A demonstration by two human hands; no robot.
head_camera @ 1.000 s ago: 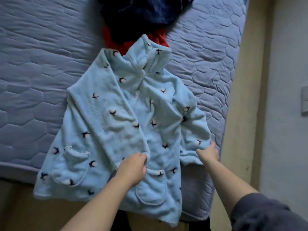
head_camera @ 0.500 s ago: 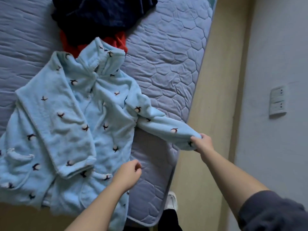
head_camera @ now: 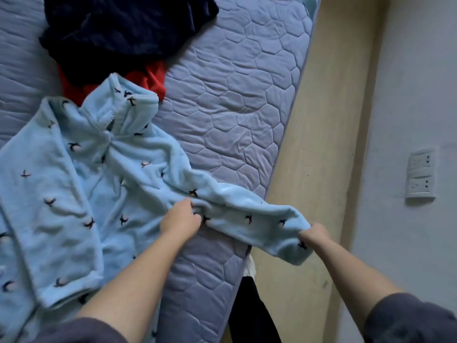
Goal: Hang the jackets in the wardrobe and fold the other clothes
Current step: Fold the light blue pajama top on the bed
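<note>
A light blue fleece jacket (head_camera: 81,194) with small dark bird prints lies face up on the bed, its left sleeve folded across the front. Its right sleeve (head_camera: 249,216) is stretched out to the right, past the mattress edge. My right hand (head_camera: 314,235) grips the cuff of that sleeve over the floor. Near the armpit end of the sleeve, my left hand (head_camera: 180,220) pinches the fabric with curled fingers. A dark navy garment (head_camera: 123,28) lies heaped at the top of the bed, with a red garment (head_camera: 150,78) under it, just above the jacket's collar.
The quilted blue-grey mattress (head_camera: 237,90) ends at a slanted edge on the right. Beyond it runs a strip of beige floor (head_camera: 321,144), then a pale wall with a white socket plate (head_camera: 420,177). My dark trouser leg (head_camera: 249,313) shows by the mattress corner.
The right sleeve has been pulled straight out to the right. My left hand left the front hem and moved up to take hold of the sleeve near the armpit.
</note>
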